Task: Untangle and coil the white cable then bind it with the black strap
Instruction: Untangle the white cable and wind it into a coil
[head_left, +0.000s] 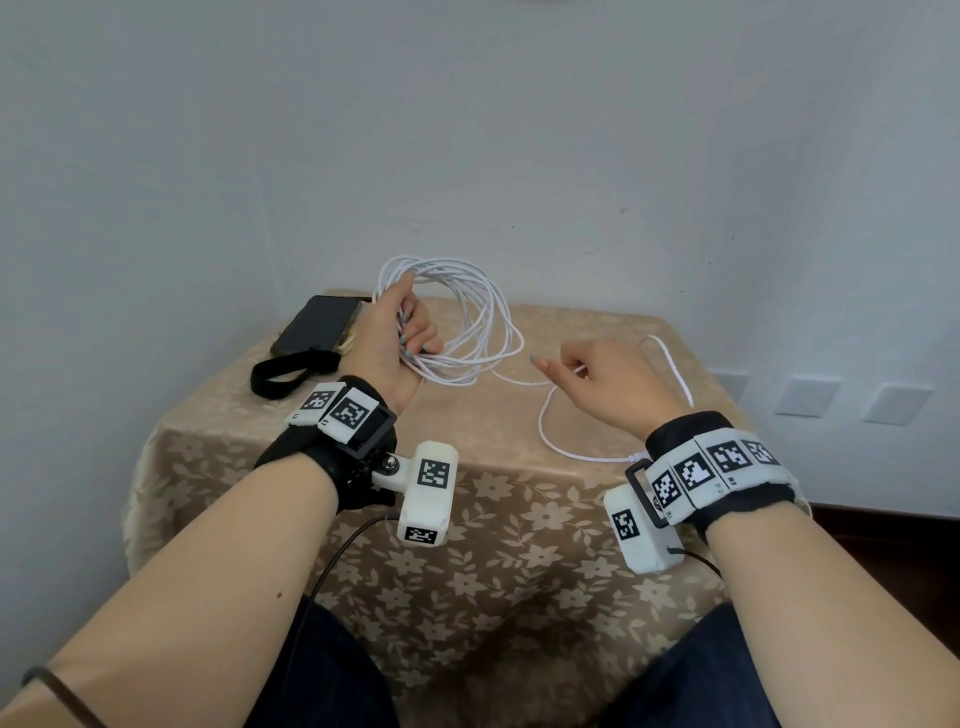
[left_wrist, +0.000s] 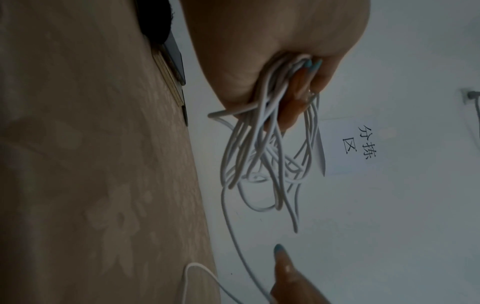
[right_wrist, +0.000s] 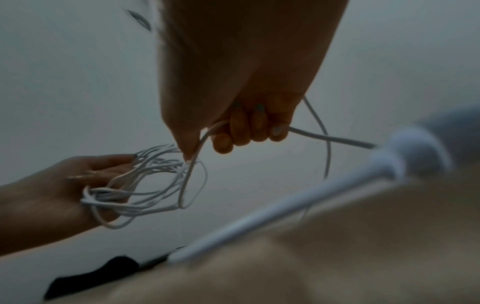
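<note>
My left hand (head_left: 402, 343) is raised above the back of the table and grips several loops of the white cable (head_left: 467, 312); the same bundle (left_wrist: 262, 148) hangs from its curled fingers (left_wrist: 298, 96). A loose strand runs from the coil to my right hand (head_left: 587, 374), whose curled fingers (right_wrist: 246, 129) hold it while the index finger points left. The rest of the cable (head_left: 550, 426) trails over the tablecloth under my right wrist. The black strap (head_left: 283, 371) lies in a loop at the table's back left, untouched.
A dark phone (head_left: 319, 325) lies at the back left corner beside the strap. The small table with its beige flowered cloth (head_left: 467, 545) stands against a pale wall (head_left: 467, 130). Wall sockets (head_left: 810, 397) sit low on the right.
</note>
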